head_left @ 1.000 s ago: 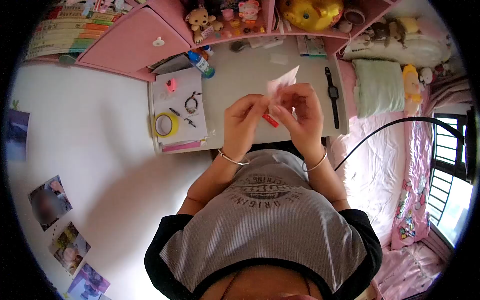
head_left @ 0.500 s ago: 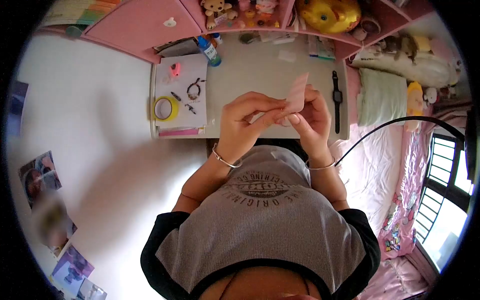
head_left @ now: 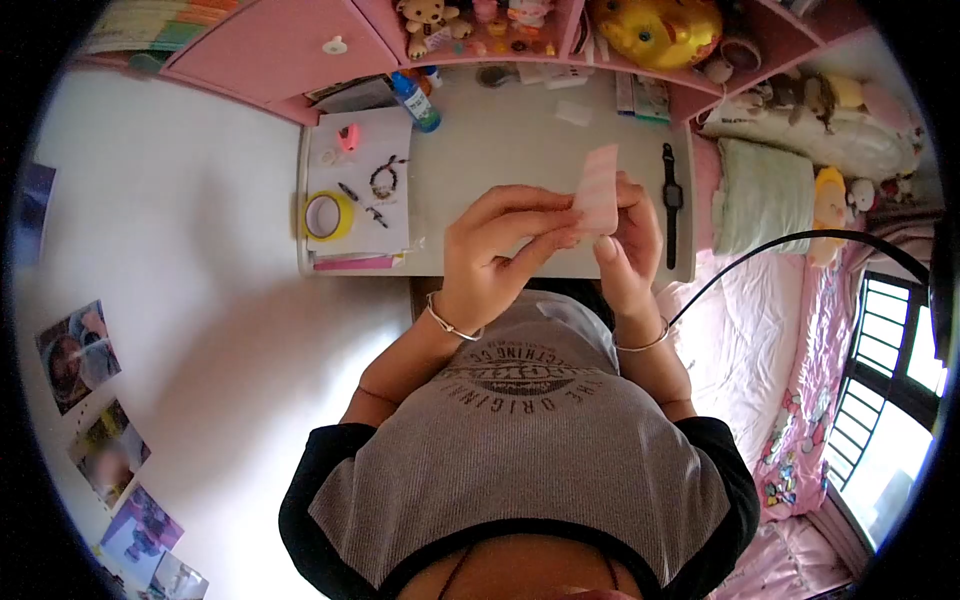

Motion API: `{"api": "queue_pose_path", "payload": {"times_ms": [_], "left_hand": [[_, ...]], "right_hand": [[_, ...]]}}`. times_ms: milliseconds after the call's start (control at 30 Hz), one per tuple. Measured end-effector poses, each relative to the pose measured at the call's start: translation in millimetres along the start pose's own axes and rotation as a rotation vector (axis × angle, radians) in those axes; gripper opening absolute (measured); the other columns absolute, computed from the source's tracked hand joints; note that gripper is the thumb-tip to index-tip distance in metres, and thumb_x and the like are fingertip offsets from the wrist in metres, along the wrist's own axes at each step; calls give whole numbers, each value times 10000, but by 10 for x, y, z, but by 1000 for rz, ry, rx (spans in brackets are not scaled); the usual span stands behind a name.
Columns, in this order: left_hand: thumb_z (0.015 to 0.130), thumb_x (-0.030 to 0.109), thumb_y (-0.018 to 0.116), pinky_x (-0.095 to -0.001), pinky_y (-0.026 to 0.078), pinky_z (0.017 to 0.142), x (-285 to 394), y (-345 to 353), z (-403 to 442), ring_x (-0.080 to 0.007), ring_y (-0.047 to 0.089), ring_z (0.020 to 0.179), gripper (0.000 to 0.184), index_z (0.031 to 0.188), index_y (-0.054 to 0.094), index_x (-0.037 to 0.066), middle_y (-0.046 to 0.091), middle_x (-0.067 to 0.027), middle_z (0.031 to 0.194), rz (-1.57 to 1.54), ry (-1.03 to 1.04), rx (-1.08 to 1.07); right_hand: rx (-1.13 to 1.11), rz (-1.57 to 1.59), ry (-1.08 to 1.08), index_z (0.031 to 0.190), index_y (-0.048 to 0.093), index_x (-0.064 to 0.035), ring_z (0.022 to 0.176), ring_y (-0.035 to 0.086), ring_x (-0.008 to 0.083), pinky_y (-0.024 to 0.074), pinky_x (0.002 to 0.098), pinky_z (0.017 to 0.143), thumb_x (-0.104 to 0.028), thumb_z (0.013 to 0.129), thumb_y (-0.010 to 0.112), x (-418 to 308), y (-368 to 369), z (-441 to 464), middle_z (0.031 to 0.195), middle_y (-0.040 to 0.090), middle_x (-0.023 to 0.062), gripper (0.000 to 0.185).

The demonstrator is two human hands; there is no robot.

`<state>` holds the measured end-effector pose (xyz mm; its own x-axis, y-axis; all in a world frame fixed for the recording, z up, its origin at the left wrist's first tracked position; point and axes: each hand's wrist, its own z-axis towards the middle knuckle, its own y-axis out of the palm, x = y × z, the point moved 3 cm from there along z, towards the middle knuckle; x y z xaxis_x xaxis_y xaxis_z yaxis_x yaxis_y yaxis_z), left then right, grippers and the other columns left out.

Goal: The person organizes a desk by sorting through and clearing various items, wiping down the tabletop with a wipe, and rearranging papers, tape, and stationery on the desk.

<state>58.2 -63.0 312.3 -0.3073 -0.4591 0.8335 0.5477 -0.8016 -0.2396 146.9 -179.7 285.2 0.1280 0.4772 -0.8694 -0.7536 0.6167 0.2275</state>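
Above the near edge of the desk, a small pink striped piece of paper (head_left: 599, 190) with rounded corners is held upright between my two hands. My left hand (head_left: 508, 232) pinches its left edge, with the thumb below and fingers above. On the other side, my right hand (head_left: 638, 245) has its fingers curled behind the paper and its thumb by the lower right corner. Part of that grip is hidden by the paper. Each wrist wears a thin bangle.
The desk (head_left: 480, 150) carries a white sheet (head_left: 350, 215) with yellow tape (head_left: 328, 216), a beaded bracelet (head_left: 384, 178) and small pens. A blue bottle (head_left: 416, 105) stands at the back. A black smartwatch (head_left: 673, 195) lies right. Pink shelves (head_left: 270, 50) rise behind; a bed (head_left: 740, 330) is at right.
The pink striped paper has turned so more of its flat face shows. My right thumb has shifted slightly, and my left fingers have straightened a little along its edge.
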Motion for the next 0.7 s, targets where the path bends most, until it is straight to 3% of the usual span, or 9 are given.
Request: {"api": "queue_pose_path", "payload": {"times_ms": [233,500,700], "left_hand": [[712,8,688,-285,493,731,19,38,-45,-208,615,873,153,864,671,13,639,-126,964,-3,1,-16],[692,59,723,-261,490,712,-81,44,-97,-174,628,817,187,874,679,58,649,-69,949,-84,-18,17],[694,58,716,-259,501,702,-39,45,-115,-179,625,813,190,880,678,52,643,-71,956,-73,-15,-11]], "right_hand": [[-41,-14,-28,1031,454,34,912,475,176,392,282,803,-131,840,546,15,-55,-54,1022,475,121,268],[-93,-11,-42,1041,453,40,954,493,188,405,314,847,-104,859,511,-19,-46,-79,1047,473,136,239],[-67,-129,-40,988,482,32,904,487,175,396,283,791,-102,853,522,-18,-59,-127,1021,488,129,194]]}}
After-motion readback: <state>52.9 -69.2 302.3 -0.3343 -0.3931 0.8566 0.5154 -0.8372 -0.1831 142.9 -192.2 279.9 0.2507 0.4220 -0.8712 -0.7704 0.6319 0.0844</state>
